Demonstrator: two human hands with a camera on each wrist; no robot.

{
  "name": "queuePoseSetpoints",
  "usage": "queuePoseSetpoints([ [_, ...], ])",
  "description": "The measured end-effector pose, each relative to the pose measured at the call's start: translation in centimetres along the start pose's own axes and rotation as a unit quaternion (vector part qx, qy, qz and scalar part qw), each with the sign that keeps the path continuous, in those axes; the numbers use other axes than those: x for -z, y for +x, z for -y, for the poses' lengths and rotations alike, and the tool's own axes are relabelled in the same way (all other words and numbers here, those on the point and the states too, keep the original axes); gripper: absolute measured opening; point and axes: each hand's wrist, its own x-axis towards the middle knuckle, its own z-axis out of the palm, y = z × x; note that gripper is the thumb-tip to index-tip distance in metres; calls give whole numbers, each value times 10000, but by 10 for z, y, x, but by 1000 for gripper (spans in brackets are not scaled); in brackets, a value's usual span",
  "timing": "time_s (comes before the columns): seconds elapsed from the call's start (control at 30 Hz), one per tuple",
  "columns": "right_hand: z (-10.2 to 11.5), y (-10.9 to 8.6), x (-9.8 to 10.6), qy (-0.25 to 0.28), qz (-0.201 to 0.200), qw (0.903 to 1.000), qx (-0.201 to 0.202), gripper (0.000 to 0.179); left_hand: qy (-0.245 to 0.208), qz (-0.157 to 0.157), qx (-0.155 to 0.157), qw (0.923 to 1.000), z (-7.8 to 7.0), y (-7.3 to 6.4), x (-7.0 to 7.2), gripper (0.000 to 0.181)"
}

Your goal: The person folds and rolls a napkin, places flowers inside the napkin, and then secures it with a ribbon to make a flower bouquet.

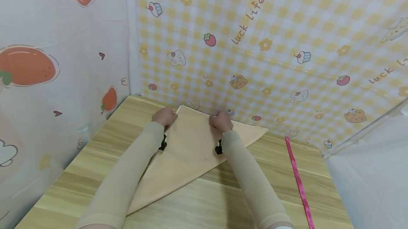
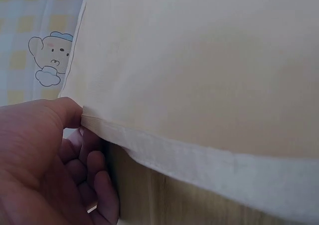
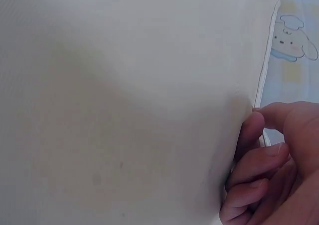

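Note:
A peach-coloured cloth (image 1: 188, 147), folded into a triangle, lies over the wooden table with its square corner toward the back wall. My left hand (image 1: 165, 116) pinches its left edge just below that corner; in the left wrist view thumb and forefinger grip the hemmed edge, the other fingers curled beneath. Along the back edge, my right hand (image 1: 221, 121) pinches the seam between thumb and fingers, as the right wrist view shows close up. The cloth's long folded side runs diagonally beneath my right forearm.
A pink ribbon (image 1: 298, 179) lies lengthwise on the table's right part. Behind the wooden table (image 1: 105, 151) stands a yellow checked wall covering (image 1: 255, 62); a white printed sheet (image 1: 70, 38) hangs on the left.

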Motion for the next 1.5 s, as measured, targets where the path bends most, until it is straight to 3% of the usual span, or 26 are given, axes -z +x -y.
queuePoseSetpoints([
  [0.17,-18,11,3,-190,-42,9998,-96,39,86,-89,-179,9998,-2,3,-5,53],
  [0.3,-16,-4,12,-343,-205,9989,-235,38,129,-16,-56,9999,-15,-13,-1,54],
  [0.4,-17,-16,17,-469,-231,9983,-256,39,115,-67,-107,9999,-14,-17,-3,54],
  [0.53,-26,-22,24,-548,-82,9983,-187,48,28,-138,-201,9997,-13,-25,-4,54],
  [0.67,-39,-19,29,-563,115,9983,-13,41,-3,-199,-137,9997,-19,-43,0,55],
  [0.77,-47,-21,30,-712,168,9970,256,40,-23,-319,-169,9993,-16,-44,-2,55],
  [0.97,-58,-36,33,-724,177,9948,692,67,-15,-421,-244,9988,-12,-42,-3,56],
  [1.13,-71,-46,41,-660,189,9944,805,54,-71,-431,-233,9988,-11,-41,-1,53],
  [1.27,-86,-48,52,-711,179,9945,742,44,-16,-455,-249,9987,-12,-40,0,51],
  [1.5,-119,-51,82,-352,34,9991,223,53,122,-410,-366,9984,-15,-41,3,48],
])
